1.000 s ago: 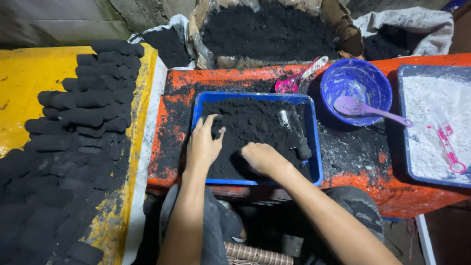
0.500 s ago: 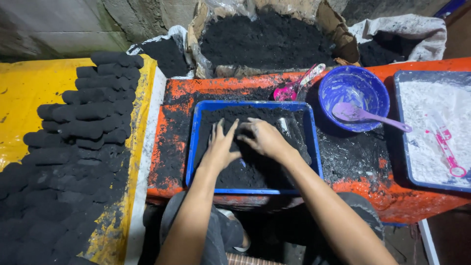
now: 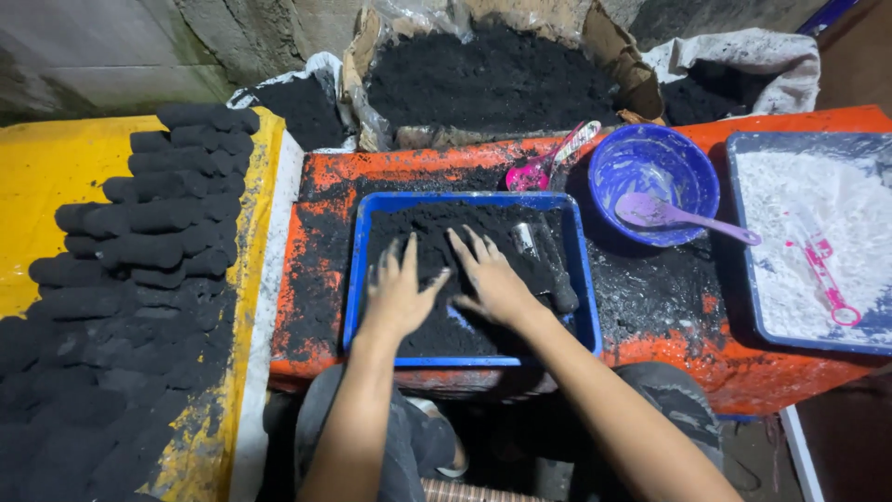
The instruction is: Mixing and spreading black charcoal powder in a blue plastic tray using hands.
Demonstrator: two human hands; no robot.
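While you look down at the tray, this is how things lie.

Left hand: your left hand [image 3: 398, 296] lies palm down on the black powder [image 3: 437, 237], fingers spread wide and flat, gripping nothing.

Right hand: your right hand [image 3: 491, 284] lies palm down just beside the left, fingers fanned out and pointing away from you, pressed on the powder and closed on nothing.

Powder: it fills the blue tray [image 3: 356, 270], with a small patch of bare blue floor showing between your two hands.

Tray: it sits on the orange table [image 3: 307, 260], right in front of you.

Tube: a short metal tube [image 3: 525, 239] lies half sunk in the powder, near your right fingertips but apart from them.

Left side: rows of black pressed rolls [image 3: 158, 218] lie on a yellow sheet [image 3: 46, 177].

Right side: a blue bowl [image 3: 692, 172] holds a purple spoon [image 3: 674, 217]; beyond it, a tray of white powder [image 3: 799, 204].

Behind: open sacks of black powder [image 3: 492, 79].
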